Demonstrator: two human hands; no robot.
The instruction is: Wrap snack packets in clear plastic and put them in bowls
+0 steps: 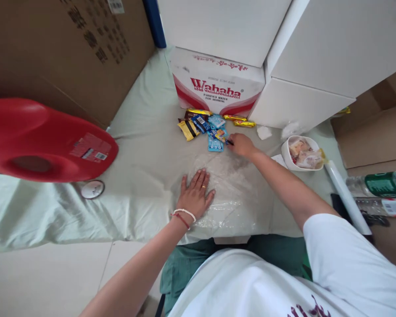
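My left hand (196, 193) lies flat, fingers spread, on a clear plastic sheet (237, 198) over the cloth-covered table. Farther forward, my right hand (240, 144) is closed in a pinch at the right end of a blue-and-yellow snack packet (219, 134). That packet rests over light-blue packets (215, 144) in a small pile. A yellow packet with a dark stripe (188, 129) and a dark-blue packet (201, 123) lie at the pile's left. Slim yellow packets (244, 124) lie behind and to the right. My right fingertips partly hide the held end.
Behind the pile stands a Wahaha carton (218, 83), beside white cabinets (313, 44). A red jug (49, 141) and a brown carton (59, 53) are at left. At right are a white bowl of wrapped food (285, 154), a white roll (348, 198) and plastic bottles (383, 184).
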